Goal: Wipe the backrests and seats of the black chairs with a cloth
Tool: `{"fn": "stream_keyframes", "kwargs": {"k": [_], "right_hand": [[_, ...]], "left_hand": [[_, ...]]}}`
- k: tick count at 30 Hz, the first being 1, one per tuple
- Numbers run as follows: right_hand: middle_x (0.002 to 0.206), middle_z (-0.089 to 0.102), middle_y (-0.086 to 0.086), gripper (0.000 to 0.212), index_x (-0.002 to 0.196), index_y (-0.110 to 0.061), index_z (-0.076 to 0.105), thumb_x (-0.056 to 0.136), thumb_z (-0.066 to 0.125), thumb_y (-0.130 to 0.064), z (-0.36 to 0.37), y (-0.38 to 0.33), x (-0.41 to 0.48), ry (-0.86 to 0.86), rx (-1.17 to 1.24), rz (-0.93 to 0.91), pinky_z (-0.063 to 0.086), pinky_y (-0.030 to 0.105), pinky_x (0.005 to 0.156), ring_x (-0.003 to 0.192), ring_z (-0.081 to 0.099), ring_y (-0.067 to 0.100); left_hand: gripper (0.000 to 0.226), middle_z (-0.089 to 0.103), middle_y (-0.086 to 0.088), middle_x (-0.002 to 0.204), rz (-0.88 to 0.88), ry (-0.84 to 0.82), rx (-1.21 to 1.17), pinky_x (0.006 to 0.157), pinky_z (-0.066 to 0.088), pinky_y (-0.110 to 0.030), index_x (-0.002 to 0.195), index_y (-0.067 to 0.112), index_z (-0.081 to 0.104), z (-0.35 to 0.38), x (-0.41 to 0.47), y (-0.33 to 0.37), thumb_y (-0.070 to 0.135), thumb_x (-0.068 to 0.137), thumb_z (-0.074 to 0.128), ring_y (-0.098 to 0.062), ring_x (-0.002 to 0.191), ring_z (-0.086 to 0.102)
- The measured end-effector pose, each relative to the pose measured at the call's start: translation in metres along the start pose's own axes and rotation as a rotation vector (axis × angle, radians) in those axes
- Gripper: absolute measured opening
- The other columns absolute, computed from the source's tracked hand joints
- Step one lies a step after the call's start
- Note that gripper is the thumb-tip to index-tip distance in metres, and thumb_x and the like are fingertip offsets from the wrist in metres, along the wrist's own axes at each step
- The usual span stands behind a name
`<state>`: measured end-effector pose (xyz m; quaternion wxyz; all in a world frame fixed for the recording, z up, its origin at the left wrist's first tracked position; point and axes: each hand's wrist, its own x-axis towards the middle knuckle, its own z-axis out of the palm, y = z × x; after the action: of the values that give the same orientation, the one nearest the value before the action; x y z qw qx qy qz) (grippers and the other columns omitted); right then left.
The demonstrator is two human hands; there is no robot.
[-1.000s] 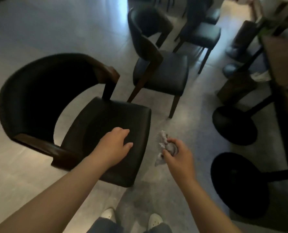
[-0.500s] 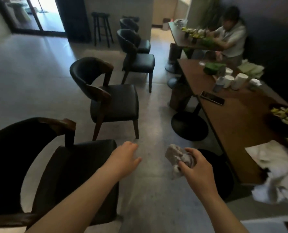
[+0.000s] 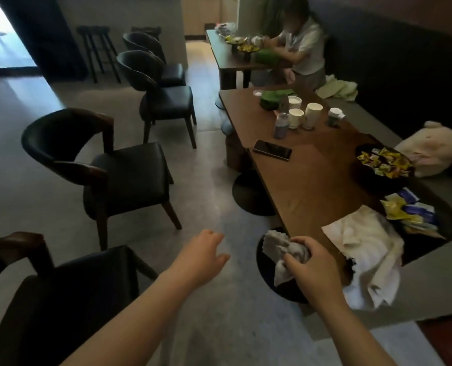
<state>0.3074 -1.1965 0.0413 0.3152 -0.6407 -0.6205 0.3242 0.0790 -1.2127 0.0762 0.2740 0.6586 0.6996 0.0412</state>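
Observation:
My right hand (image 3: 313, 270) grips a crumpled grey cloth (image 3: 280, 249) in the air near the corner of the wooden table (image 3: 306, 186). Over the floor, my left hand (image 3: 202, 256) is held out with its fingers relaxed, touching nothing. The nearest black chair (image 3: 69, 307) stands at the lower left, its seat just left of my left forearm. A second black chair (image 3: 124, 175) stands beyond it, and a third black chair (image 3: 166, 101) further back, all in a row facing the table.
The table carries a phone (image 3: 272, 150), several paper cups (image 3: 304, 116), a dark bowl of sweets (image 3: 384, 163) and a white towel (image 3: 364, 249). Round black table bases (image 3: 248, 194) sit on the floor. A person (image 3: 302, 46) sits at the far table. A grey bench (image 3: 430, 273) runs on the right.
My left hand has come off the near chair's seat and now hangs over the floor. The view has lifted from the chair to the row of chairs and the table.

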Motion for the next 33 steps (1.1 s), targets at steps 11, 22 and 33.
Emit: {"fn": "stream_keyframes", "kwargs": {"k": [11, 22, 33], "right_hand": [[0.103, 0.062, -0.002, 0.038, 0.117, -0.019, 0.062, 0.08, 0.07, -0.02, -0.022, 0.053, 0.066, 0.1, -0.112, 0.164, 0.045, 0.027, 0.078, 0.09, 0.057, 0.014], [0.112, 0.061, 0.002, 0.036, 0.118, -0.017, 0.061, 0.082, 0.066, -0.018, -0.023, 0.092, 0.188, 0.264, -0.215, 0.302, 0.052, 0.038, 0.09, 0.102, 0.058, 0.018], [0.149, 0.044, 0.009, 0.061, 0.146, -0.011, 0.04, 0.09, 0.063, -0.02, -0.026, 0.134, 0.227, 0.198, -0.311, 0.397, 0.032, 0.039, 0.114, 0.137, 0.039, 0.026]], "left_hand": [[0.056, 0.039, -0.001, 0.146, 0.052, -0.151, 0.046, 0.105, 0.037, -0.027, 0.148, 0.019, 0.034, 0.025, 0.086, 0.03, 0.041, 0.099, 0.049, -0.018, 0.131, 0.043], [0.048, 0.045, -0.004, 0.141, 0.17, -0.26, 0.106, 0.099, 0.035, -0.023, 0.141, 0.015, 0.045, 0.031, 0.208, 0.052, 0.036, 0.099, 0.051, -0.018, 0.127, 0.046], [0.043, 0.049, -0.006, 0.134, 0.186, -0.285, 0.118, 0.098, 0.042, -0.03, 0.135, 0.012, 0.05, 0.04, 0.248, 0.057, 0.034, 0.098, 0.052, -0.021, 0.118, 0.052]]}}
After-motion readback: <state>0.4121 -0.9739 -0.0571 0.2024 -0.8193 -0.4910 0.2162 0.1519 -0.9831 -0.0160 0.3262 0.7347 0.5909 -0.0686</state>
